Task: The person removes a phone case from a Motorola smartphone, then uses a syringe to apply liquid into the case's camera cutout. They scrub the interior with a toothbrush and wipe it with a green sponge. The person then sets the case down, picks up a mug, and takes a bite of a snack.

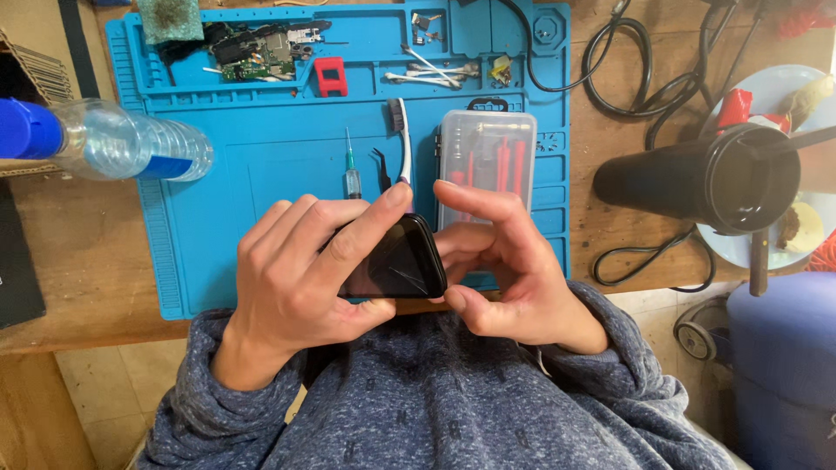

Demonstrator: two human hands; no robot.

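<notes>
The person holds a small black phone (pixel 396 261) just above the near edge of the blue work mat (pixel 261 165), close to the chest. The left hand (pixel 305 270) is wrapped around the phone's left side, thumb under it and index finger lying along its top edge, so it is grasping the phone firmly. The right hand (pixel 501 261) meets the phone's right end, thumb tip pressed at the lower corner and fingers curled around the back; it grips the phone's edge too. Judging by this pose, the step in hand looks like working at the phone's casing or seam with the fingertips. The next move would call for a steady left-hand hold and careful, small pressure from the right thumb. At twelve o'clock from the phone lie a syringe (pixel 352 178), a toothbrush (pixel 401 139) and a clear case of red tools (pixel 486 161); a plastic bottle (pixel 122 139) lies at ten o'clock.
</notes>
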